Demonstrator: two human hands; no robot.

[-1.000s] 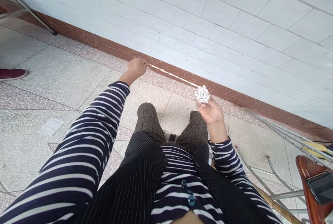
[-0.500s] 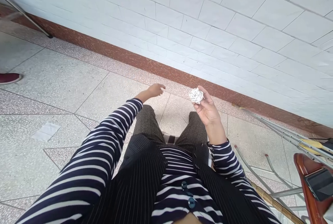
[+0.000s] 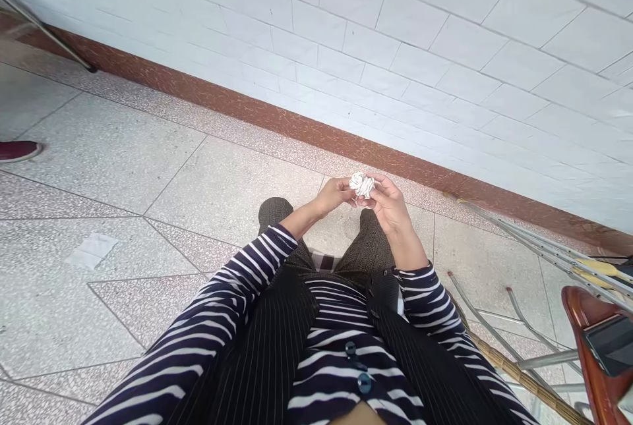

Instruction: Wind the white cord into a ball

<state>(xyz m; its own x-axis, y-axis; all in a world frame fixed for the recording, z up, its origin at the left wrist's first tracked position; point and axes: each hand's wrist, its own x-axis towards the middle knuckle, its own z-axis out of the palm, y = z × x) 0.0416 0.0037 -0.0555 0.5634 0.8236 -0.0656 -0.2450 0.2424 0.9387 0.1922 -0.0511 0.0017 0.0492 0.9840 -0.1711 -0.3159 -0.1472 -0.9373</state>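
Observation:
Above my knees I hold a small white bundle [image 3: 362, 185] of twisted or folded strips marked with thin dark lines; I cannot tell its material. The fingers and thumb of my right hand [image 3: 390, 206] are closed around its right side. From the other side, my left hand [image 3: 333, 196] pinches its left edge, with the fingertips partly hidden behind it. The bundle is held up off the floor, between both hands.
A white tiled wall [image 3: 341, 36] with a reddish-brown skirting [image 3: 237, 103] runs ahead. To the right are a brown seat [image 3: 583, 346] with a phone [image 3: 613, 344] on it, and metal crutches [image 3: 534, 240]. A paper sheet [image 3: 92, 250] lies on the floor; a red shoe [image 3: 20, 151] shows at left.
My left hand has moved right and taken hold of the white bundle. My right hand has shifted slightly left, and the bundle has turned in its fingers.

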